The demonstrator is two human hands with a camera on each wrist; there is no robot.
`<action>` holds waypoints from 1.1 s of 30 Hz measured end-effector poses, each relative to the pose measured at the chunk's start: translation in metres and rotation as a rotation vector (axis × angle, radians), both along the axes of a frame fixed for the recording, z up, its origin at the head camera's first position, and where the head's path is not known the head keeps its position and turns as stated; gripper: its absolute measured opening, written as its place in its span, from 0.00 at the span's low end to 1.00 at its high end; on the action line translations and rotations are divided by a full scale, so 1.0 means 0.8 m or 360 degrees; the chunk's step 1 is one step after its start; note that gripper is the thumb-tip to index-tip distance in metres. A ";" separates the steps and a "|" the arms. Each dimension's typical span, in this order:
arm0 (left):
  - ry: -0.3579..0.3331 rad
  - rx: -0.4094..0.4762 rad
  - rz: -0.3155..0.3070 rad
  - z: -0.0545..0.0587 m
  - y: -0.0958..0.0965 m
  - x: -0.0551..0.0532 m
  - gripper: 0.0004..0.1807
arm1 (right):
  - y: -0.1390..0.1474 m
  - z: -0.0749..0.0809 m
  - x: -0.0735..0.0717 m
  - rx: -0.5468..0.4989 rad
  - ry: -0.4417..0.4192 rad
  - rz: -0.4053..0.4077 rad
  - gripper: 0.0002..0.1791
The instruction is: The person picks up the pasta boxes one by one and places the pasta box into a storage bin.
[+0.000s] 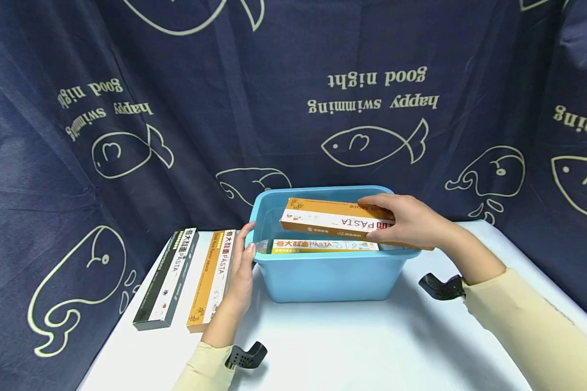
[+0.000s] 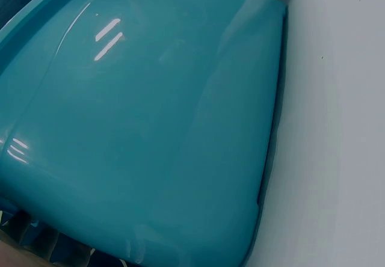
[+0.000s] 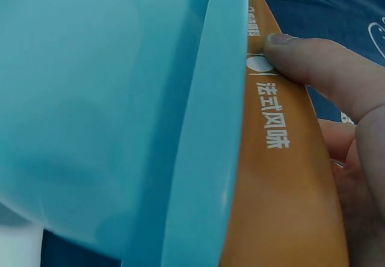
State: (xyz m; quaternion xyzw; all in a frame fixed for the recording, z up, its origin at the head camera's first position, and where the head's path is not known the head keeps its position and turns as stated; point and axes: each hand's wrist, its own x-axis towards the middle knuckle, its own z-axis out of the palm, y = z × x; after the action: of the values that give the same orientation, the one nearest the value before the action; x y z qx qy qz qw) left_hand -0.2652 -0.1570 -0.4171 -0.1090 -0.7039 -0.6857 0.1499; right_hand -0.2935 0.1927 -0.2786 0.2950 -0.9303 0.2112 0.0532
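A blue plastic bin (image 1: 328,279) stands on the table near the curtain. The left hand (image 1: 242,271) grips its left rim, thumb toward the front corner. An orange and white pasta box (image 1: 318,214) lies tilted across the bin's opening, its right end over the right rim. The right hand (image 1: 411,220) holds this box near that end; in the right wrist view the thumb (image 3: 295,53) presses its orange side beside the bin's rim. Inside the bin, along the front wall, is a yellow and white pasta box (image 1: 323,246). Only the bin's outer wall (image 2: 150,128) fills the left wrist view.
Left of the bin, a black and white pasta box (image 1: 168,277) and another orange and white one (image 1: 209,279) lie side by side on the white table (image 1: 332,347). A dark blue curtain (image 1: 283,108) with fish drawings hangs behind and at the sides.
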 end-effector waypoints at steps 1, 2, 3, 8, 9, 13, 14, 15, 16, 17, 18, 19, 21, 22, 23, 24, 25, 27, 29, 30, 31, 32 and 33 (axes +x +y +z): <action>0.0000 0.0001 0.0001 0.000 0.000 0.000 0.28 | -0.003 0.000 0.000 0.0006 0.0005 0.0009 0.37; -0.0002 0.0002 0.0001 0.001 0.000 0.001 0.28 | -0.005 0.000 0.000 0.0015 0.0012 0.0016 0.37; -0.0002 0.0002 0.0003 0.001 0.000 0.001 0.28 | -0.008 0.000 0.000 0.0018 0.0014 0.0024 0.37; -0.0024 -0.0008 0.0005 0.002 -0.001 0.002 0.27 | -0.017 -0.001 -0.003 0.0040 0.0028 0.0041 0.38; -0.0027 -0.0011 0.0005 0.001 -0.001 0.002 0.27 | -0.018 -0.001 -0.004 0.0045 0.0031 0.0045 0.38; -0.0031 -0.0011 -0.0005 0.000 -0.001 0.001 0.27 | -0.023 -0.002 -0.007 0.0078 0.0033 0.0053 0.38; -0.0028 -0.0008 -0.0005 0.000 -0.001 0.001 0.27 | -0.024 -0.002 -0.007 0.0085 0.0028 0.0053 0.39; -0.0025 -0.0006 -0.0004 0.001 -0.001 0.001 0.27 | -0.025 -0.002 -0.008 0.0090 0.0021 0.0055 0.39; -0.0022 -0.0004 -0.0004 0.001 -0.001 0.001 0.27 | -0.026 -0.002 -0.009 0.0096 0.0013 0.0058 0.39; -0.0019 -0.0003 0.0000 0.001 -0.001 0.001 0.27 | -0.028 -0.002 -0.010 0.0098 0.0001 0.0059 0.39; -0.0012 0.0000 -0.0002 0.002 -0.001 0.001 0.27 | -0.029 -0.001 -0.010 0.0098 -0.0014 0.0065 0.39; -0.0011 0.0003 0.0000 0.002 -0.001 0.001 0.27 | -0.031 -0.002 -0.012 0.0094 -0.0033 0.0074 0.39; -0.0009 0.0010 -0.0003 0.002 -0.001 0.000 0.28 | -0.034 -0.002 -0.014 0.0085 -0.0070 0.0094 0.39; -0.0010 0.0010 -0.0007 0.002 -0.001 0.000 0.28 | -0.036 -0.003 -0.015 0.0078 -0.0090 0.0104 0.39; -0.0011 0.0013 -0.0009 0.002 -0.001 0.001 0.28 | -0.037 -0.003 -0.016 0.0073 -0.0107 0.0114 0.39; -0.0017 0.0015 -0.0010 0.002 -0.001 0.001 0.28 | -0.039 -0.004 -0.017 0.0071 -0.0120 0.0123 0.40; -0.0021 0.0019 -0.0009 0.002 -0.001 0.001 0.28 | -0.040 -0.005 -0.017 0.0065 -0.0131 0.0135 0.40; -0.0027 0.0022 -0.0014 0.001 -0.001 0.002 0.28 | -0.042 -0.007 -0.019 0.0058 -0.0148 0.0157 0.40; -0.0025 0.0027 -0.0021 0.001 -0.002 0.002 0.27 | -0.044 -0.010 -0.020 0.0049 -0.0170 0.0168 0.39; -0.0023 0.0032 -0.0029 0.001 -0.002 0.002 0.27 | -0.045 -0.011 -0.021 0.0046 -0.0186 0.0170 0.39; -0.0018 0.0036 -0.0036 0.002 -0.002 0.002 0.27 | -0.045 -0.013 -0.022 0.0040 -0.0205 0.0172 0.39; -0.0017 0.0037 -0.0040 0.002 -0.002 0.002 0.27 | -0.046 -0.015 -0.023 0.0038 -0.0222 0.0171 0.39; -0.0016 0.0036 -0.0042 0.002 -0.001 0.002 0.27 | -0.046 -0.017 -0.025 0.0035 -0.0238 0.0172 0.39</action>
State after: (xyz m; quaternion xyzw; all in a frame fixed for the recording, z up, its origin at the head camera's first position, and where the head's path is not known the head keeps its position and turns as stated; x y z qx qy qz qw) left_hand -0.2637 -0.1581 -0.4154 -0.1131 -0.6954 -0.6961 0.1384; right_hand -0.3131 0.1556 -0.2918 0.3288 -0.9167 0.2249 -0.0309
